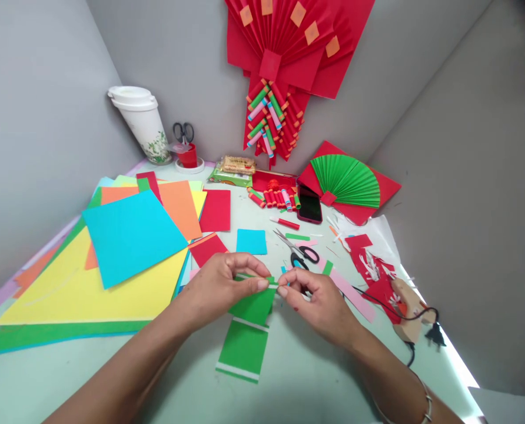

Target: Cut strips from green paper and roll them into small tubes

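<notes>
My left hand [213, 291] pinches a green paper piece [251, 307] near its top edge, thumb in front and fingers behind. A narrow white strip [272, 285] runs along that edge. At the strip's right end, the thumb and fingertips of my right hand [319, 303] are pinched together; whether they grip the strip or the paper's corner is too small to tell. Just below, a second green paper piece [243, 347] lies flat on the table, with white strips along its top and bottom edges. Black-handled scissors [298, 250] lie partly behind my right hand.
Coloured paper sheets [134, 241] are stacked at left. A blue square [251, 242] lies ahead, with small paper rolls [282, 199] and a phone [309, 204] beyond. Red scraps [371, 265] and a corded glue gun [408, 306] sit at right. A white cup [141, 123] stands at back left.
</notes>
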Available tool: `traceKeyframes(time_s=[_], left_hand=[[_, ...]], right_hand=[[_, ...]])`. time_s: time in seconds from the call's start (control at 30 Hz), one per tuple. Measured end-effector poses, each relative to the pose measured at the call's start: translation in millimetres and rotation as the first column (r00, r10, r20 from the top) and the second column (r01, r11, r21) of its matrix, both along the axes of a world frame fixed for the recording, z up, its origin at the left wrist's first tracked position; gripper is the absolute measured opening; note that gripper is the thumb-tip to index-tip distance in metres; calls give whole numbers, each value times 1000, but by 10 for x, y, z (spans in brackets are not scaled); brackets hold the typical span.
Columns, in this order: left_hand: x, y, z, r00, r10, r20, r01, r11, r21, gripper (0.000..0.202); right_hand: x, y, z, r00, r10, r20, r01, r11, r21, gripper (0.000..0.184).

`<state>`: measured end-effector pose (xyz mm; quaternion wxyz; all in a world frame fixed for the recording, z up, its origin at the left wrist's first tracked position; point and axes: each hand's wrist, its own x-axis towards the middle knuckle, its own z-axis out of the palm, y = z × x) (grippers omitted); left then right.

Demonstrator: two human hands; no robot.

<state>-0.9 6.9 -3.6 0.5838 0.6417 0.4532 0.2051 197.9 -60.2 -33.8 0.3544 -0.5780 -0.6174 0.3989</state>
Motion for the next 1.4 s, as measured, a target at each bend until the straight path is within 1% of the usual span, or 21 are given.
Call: traceKeyframes(time_s=[0.07, 0.2, 0.27, 0.33, 0.5, 0.6, 0.67, 0.77, 0.87, 1.07, 1.23, 1.33, 1.4], left_hand=[[-14, 1, 16, 1000, -8, 29, 9, 999, -41, 22], [-56, -8, 37, 990, -27, 140, 51, 984, -170, 29], [-94, -3, 44, 988, -51, 143, 81, 974, -213, 33], [-136, 11, 53, 990, -84, 110, 107, 969, -222, 35], [-179, 50, 84, 988, -147, 51, 154, 975, -159, 35], [-133, 47, 72, 985, -172, 25, 173, 977, -123, 35], [-84, 34, 47, 982, -187, 24, 189, 977, -95, 31], [-18, 15, 12, 983, -175, -56, 175, 984, -20, 22], [11, 8, -4, 981, -146, -124, 154, 987, 54, 20], [9, 6, -4, 989, -121, -81, 128, 988, 91, 24], [-23, 25, -24, 992, -111, -66, 121, 979, 164, 23], [-50, 47, -29, 991, -105, -83, 119, 976, 185, 25], [-61, 58, -25, 992, -91, -93, 107, 976, 188, 26]], right_hand=[[15, 11, 0, 1000, 7, -10, -7, 1000, -1, 8], [49, 34, 5, 1000, 7, -23, -7, 1000, -6, 11], [60, 36, 10, 1000, 10, -21, -11, 1000, -11, 12], [63, 33, 16, 1000, 20, -7, -20, 1000, -16, 12], [57, 26, 23, 997, 65, 40, -67, 997, 42, 11], [35, 16, 23, 995, 82, 57, -86, 994, 62, 11], [12, 3, 20, 993, 94, 69, -98, 993, 67, 10], [-20, -10, 14, 991, 109, 81, -115, 990, 77, 10], [-25, -4, 11, 989, 119, 91, -127, 988, 91, 10], [16, 6, 9, 982, 141, 124, -156, 981, 115, 13], [37, -20, -37, 972, 167, 165, -189, 974, 128, 23], [59, -23, -41, 970, 176, 166, -198, 972, 130, 35], [81, -17, -25, 975, 159, 155, -180, 975, 128, 43]])
